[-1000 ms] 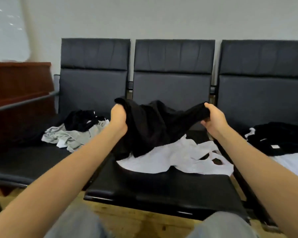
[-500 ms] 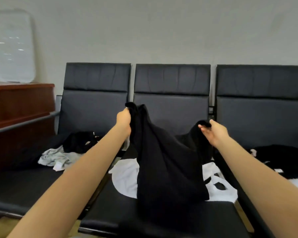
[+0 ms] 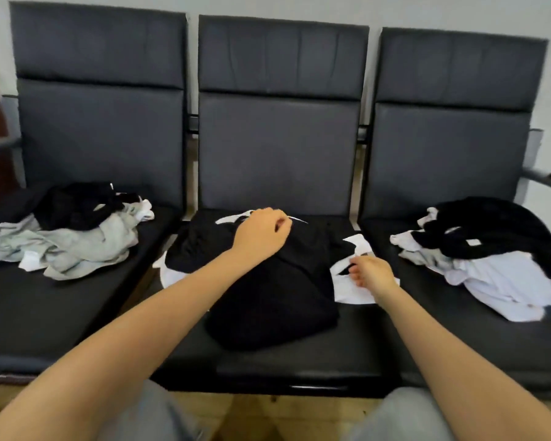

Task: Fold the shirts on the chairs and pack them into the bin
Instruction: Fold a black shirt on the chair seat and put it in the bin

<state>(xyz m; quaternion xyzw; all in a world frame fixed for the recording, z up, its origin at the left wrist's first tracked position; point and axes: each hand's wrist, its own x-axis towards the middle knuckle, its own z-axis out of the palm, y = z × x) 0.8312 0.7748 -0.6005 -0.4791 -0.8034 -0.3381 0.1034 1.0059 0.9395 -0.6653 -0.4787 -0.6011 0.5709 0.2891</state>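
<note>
A black shirt point(image 3: 268, 281) lies spread on the middle chair seat point(image 3: 299, 361), on top of a white shirt point(image 3: 350, 288) that shows at its edges. My left hand point(image 3: 261, 232) is at the black shirt's far edge, fingers curled on the cloth. At the shirt's right edge my right hand point(image 3: 371, 275) pinches a bit of black cloth over the white shirt. No bin is in view.
A heap of grey and black shirts point(image 3: 67, 230) lies on the left chair seat. Black and white shirts point(image 3: 490, 249) are piled on the right seat. Armrests stick out at both ends of the row. My knees are at the bottom edge.
The black shirt, held up in the air before, now lies on the middle seat. Both hands have come down with it, and my view has tipped downward.
</note>
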